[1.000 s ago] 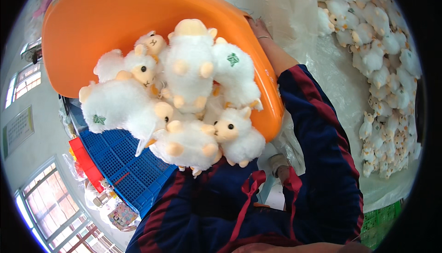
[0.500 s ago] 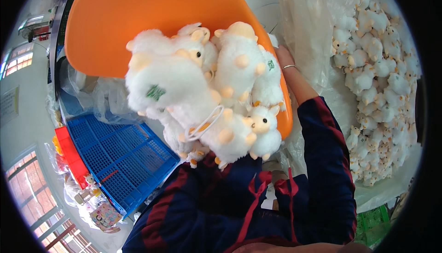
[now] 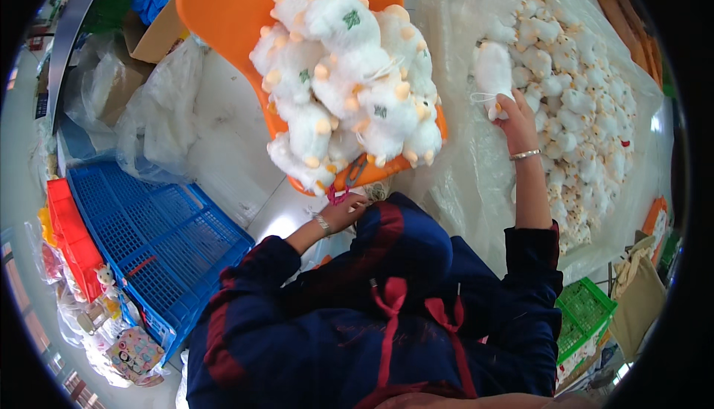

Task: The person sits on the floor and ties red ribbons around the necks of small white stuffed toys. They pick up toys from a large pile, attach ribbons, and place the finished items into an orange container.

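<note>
Low in front of the orange chair [image 3: 216, 0], my left hand [image 3: 343, 214] is closed on small scissors [image 3: 355, 174] with pink-wrapped handles, their tip reaching up against the seat's front edge. Several white plush animals [image 3: 349, 30] with cream feet and green patches are heaped on the seat. Out to the right, my right hand [image 3: 518, 120] grips one white plush toy [image 3: 492, 68] at its lower end. A thin white cord loop [image 3: 482, 98] sticks out beside my fingers. That toy is at the left side of a large pile of similar plush toys [image 3: 587, 134].
Clear plastic sheeting [image 3: 454, 186] lies under the pile. A blue mesh crate [image 3: 163, 238] stands to the left, beside a red box [image 3: 73, 238]. Crumpled clear bags [image 3: 160, 104] lie behind the crate. A green crate [image 3: 584, 316] sits at lower right.
The view has shifted toward the right. My right hand has left the chair's side and taken hold of a plush toy by the pile. My left hand has come into sight with scissors.
</note>
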### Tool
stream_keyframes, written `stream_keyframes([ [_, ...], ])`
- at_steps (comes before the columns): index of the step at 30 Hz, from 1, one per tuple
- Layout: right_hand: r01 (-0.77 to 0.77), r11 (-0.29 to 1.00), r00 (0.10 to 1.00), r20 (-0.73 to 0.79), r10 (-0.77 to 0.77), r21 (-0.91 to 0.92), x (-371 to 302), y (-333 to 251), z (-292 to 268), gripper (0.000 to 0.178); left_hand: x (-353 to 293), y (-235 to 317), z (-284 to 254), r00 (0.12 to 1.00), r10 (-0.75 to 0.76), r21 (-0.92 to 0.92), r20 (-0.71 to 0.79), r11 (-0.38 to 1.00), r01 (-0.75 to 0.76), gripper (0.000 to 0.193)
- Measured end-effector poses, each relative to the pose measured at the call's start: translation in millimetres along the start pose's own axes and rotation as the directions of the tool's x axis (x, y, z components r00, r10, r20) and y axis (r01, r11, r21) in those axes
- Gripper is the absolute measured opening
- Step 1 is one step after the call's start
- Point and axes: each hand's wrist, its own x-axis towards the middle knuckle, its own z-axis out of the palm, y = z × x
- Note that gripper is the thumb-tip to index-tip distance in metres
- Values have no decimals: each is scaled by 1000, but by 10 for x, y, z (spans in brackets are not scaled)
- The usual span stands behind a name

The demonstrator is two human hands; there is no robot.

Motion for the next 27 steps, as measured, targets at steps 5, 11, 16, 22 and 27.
stream_keyframes([
  [5, 222, 974, 968, 111, -224, 31, -1038, -583, 298, 52, -794, 816, -594, 981, 34, -125, -191, 990, -59, 14],
  [11, 230, 971, 929, 315, -196, -72, -1809, -1014, 1057, 54, -1065, 1301, -897, 782, 261, -211, -566, 871, -444, 10],
  [16, 457, 878, 878, 225, -422, -139, -1824, -1063, 1773, 54, -946, 1362, -1216, 686, 257, -207, -681, 831, -517, 14],
  [22, 477, 461, 857, 279, -434, -748, -1569, -1188, 2367, 43, -625, 1543, -1532, 468, 315, -55, -826, 781, -623, 36],
  [27, 483, 485, 866, 316, -387, -729, -1487, -995, 2390, 36, -251, 1572, -1518, 417, 451, 188, -789, 824, -534, 63],
])
